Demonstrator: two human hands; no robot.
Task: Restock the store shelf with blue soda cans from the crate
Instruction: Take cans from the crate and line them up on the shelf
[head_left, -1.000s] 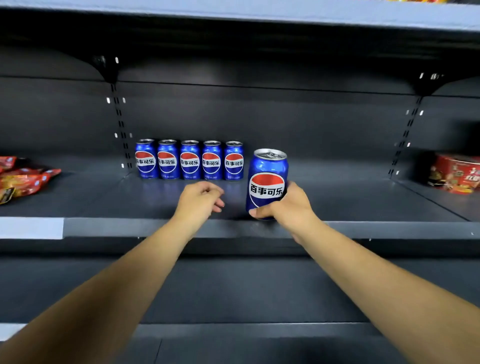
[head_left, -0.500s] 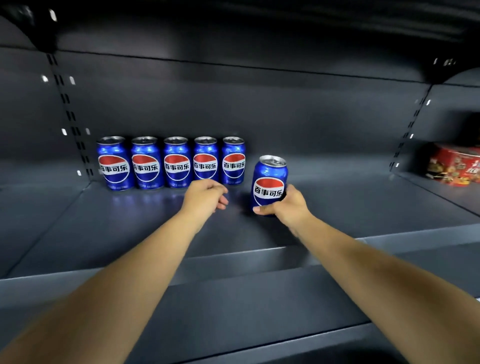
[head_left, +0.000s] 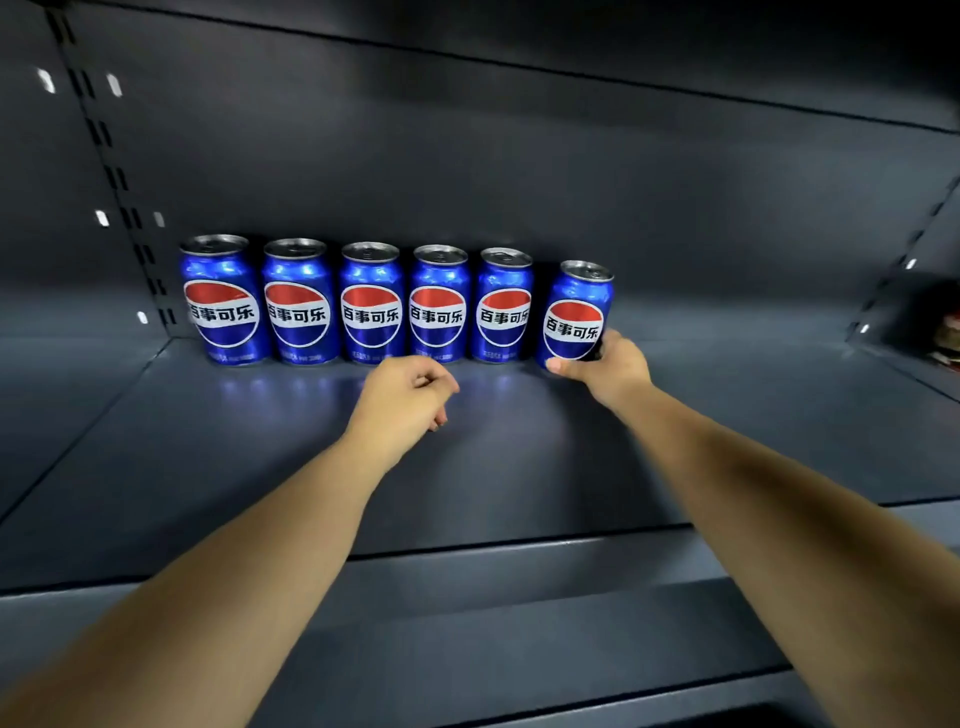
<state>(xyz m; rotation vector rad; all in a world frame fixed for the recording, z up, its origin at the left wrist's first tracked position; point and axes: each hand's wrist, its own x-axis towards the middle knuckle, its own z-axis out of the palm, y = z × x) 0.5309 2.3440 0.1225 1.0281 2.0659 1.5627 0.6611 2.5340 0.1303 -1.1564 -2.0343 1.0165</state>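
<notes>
Head view: 5 cans (head_left: 371, 303) in row; right hand (head_left: 605, 366) grips 6th can (head_left: 575, 313).

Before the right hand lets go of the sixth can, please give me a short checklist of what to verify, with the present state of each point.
1. Sixth can upright: not ok, it leans slightly.
2. Its base flat on the shelf: cannot tell, the right hand grips its lower part.
3. In line with the row of five cans: not ok, a gap remains.
4. Label faces front: ok.
5. Left hand clear of the cans: ok, it holds nothing.
</notes>
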